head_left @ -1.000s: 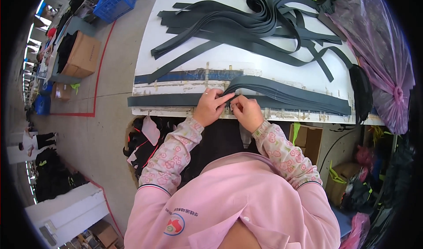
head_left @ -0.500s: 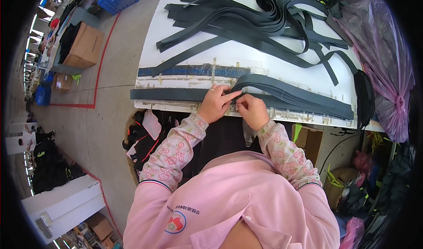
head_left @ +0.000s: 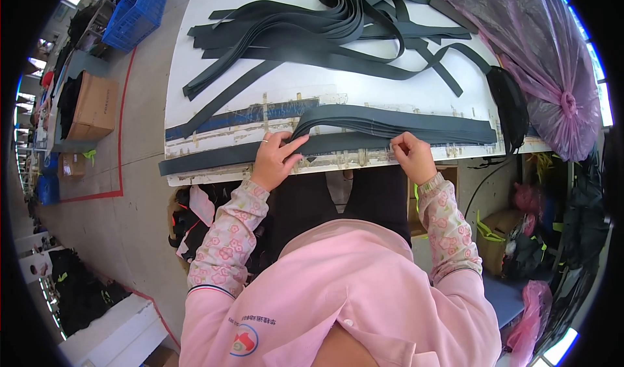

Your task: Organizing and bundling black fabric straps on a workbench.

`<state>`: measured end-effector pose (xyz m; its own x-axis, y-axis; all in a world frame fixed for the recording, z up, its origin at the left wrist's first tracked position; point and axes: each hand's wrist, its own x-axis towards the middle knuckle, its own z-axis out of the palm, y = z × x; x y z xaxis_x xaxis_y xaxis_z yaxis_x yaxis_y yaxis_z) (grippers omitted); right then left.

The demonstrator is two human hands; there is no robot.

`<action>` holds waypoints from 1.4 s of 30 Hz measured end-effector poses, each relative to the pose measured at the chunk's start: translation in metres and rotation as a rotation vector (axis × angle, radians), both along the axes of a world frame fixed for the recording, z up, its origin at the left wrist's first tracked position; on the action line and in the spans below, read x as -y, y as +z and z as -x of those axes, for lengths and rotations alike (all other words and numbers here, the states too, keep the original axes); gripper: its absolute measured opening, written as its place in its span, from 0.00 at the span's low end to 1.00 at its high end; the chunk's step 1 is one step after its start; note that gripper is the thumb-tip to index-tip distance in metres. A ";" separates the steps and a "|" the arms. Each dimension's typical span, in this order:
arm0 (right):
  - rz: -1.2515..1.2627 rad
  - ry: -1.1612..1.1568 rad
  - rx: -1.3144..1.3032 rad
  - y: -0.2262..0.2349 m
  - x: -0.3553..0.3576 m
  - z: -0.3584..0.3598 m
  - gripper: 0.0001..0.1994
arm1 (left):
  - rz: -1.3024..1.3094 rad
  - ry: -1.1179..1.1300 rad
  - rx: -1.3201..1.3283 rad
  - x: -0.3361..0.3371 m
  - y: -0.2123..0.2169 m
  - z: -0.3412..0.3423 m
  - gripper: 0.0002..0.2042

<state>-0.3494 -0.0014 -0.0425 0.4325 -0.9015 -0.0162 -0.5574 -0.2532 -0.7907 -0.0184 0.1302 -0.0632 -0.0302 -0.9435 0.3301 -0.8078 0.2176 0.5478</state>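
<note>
A stack of dark grey elastic strips (head_left: 403, 121) lies along the near side of the white table, its left end arched up. My left hand (head_left: 276, 161) holds that raised end between its fingers, with the index finger and thumb spread over the strip below. Under the stack, a single flat grey strip (head_left: 214, 157) runs out to the left edge. My right hand (head_left: 416, 159) is closed in a pinch at the near edge of the strips, farther right; what its fingertips hold, if anything, is hidden.
A tangled pile of grey strips (head_left: 305, 26) covers the far part of the white table (head_left: 195, 62). A tied purple plastic bag (head_left: 539, 55) and a black bundle (head_left: 508, 107) sit at the right. On the floor to the left are a blue crate (head_left: 134, 13) and a cardboard box (head_left: 93, 107).
My right hand has moved away from my left, rightward along the strips' near edge. My left hand stays at the stack's raised end. The whole view has shifted.
</note>
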 end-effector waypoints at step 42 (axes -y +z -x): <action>0.038 0.253 0.092 -0.019 -0.059 -0.162 0.04 | 0.117 0.038 -0.059 0.002 -0.004 0.001 0.22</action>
